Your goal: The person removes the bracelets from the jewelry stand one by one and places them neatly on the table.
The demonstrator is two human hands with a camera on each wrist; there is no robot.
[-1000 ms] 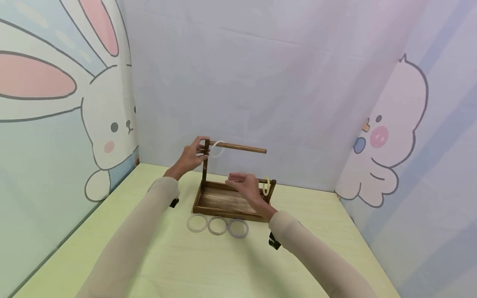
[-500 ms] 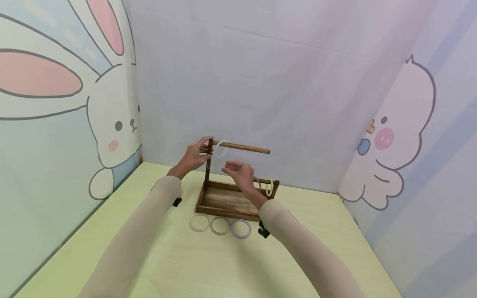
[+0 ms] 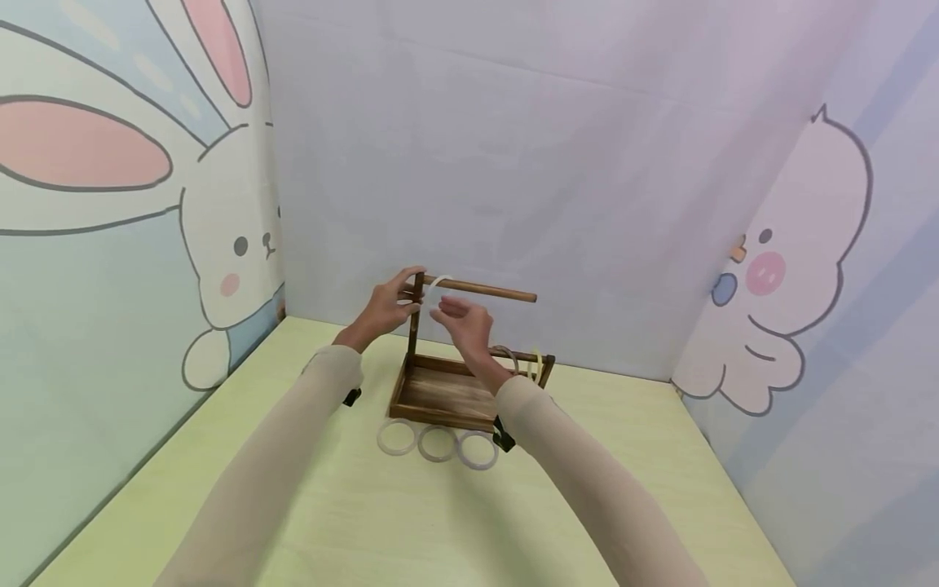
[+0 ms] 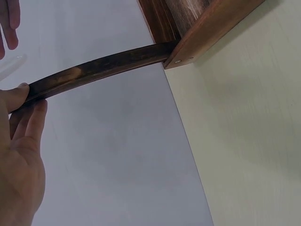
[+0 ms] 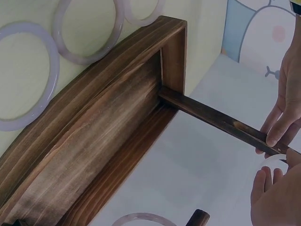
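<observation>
A dark wooden stand has an upright post [image 4: 103, 67], a high rod [image 3: 491, 289] and a lower rod [image 3: 525, 357] over a shallow tray [image 3: 440, 417]. My left hand [image 3: 383, 308] grips the post near its top, thumb on one side and fingers on the other. A white bangle [image 5: 273, 159] hangs on the high rod close to the post. My right hand [image 3: 469, 328] is beside that bangle, its fingers extended and overlapping it in the right wrist view. On the lower rod hang a pale yellow bangle [image 3: 540, 360] and a brownish translucent bangle [image 3: 511, 354].
In front of the tray, three bangles lie flat in a row on the pale table [image 3: 352, 505]: a whitish bangle [image 3: 397, 453], a pinkish-grey bangle [image 3: 437, 461] and a lavender bangle [image 3: 478, 468]. A cloth backdrop [image 3: 557, 204] stands close behind the stand.
My right hand has moved up and left, from near the lower rod to the white bangle, uncovering the brownish bangle. My left hand keeps its grip on the post; the view shifts slightly.
</observation>
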